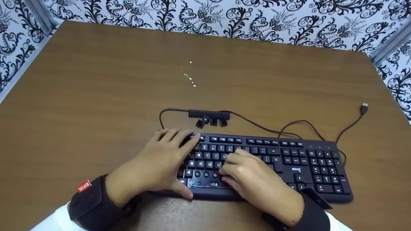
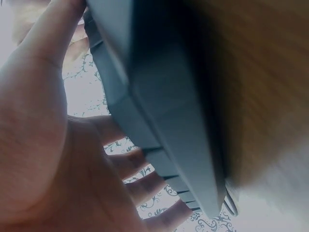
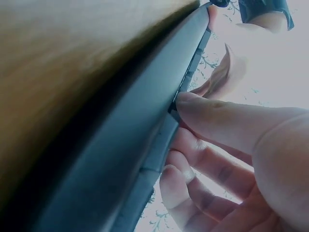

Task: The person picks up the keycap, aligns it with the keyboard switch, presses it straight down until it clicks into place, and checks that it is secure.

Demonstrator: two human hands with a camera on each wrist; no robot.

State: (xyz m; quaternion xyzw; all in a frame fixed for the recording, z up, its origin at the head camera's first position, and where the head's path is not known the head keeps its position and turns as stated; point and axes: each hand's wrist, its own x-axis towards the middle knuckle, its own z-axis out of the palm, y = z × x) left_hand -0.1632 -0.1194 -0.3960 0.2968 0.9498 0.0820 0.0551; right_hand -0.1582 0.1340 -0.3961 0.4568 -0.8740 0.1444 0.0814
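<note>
**Both hands on the keyboard's left half**

At about 7 o'clock in the head view, the left hand [image 1: 160, 163] lies flat over the left end of the black keyboard [image 1: 297, 168], fingers straight and slightly spread across the upper key rows, thumb resting on the front edge. The left wrist view shows the same open palm [image 2: 58, 159] beside the keyboard's front edge [image 2: 164, 111], nothing gripped.

Just to its right, near 6 o'clock, the right hand [image 1: 255, 179] rests on the letter keys with fingers curled down, tips on the keys by the space bar. In the right wrist view its thumb [image 3: 227, 121] presses a key's edge; whether anything is pinched cannot be told.

The keyboard sits on the wooden table [image 1: 80, 101], near the front edge. At 12 o'clock from the hands lie loose keycaps [image 1: 212, 121] and one long key [image 1: 209, 114]. The cable [image 1: 301, 127] runs toward 2 o'clock, ending in a USB plug [image 1: 364, 107].
</note>
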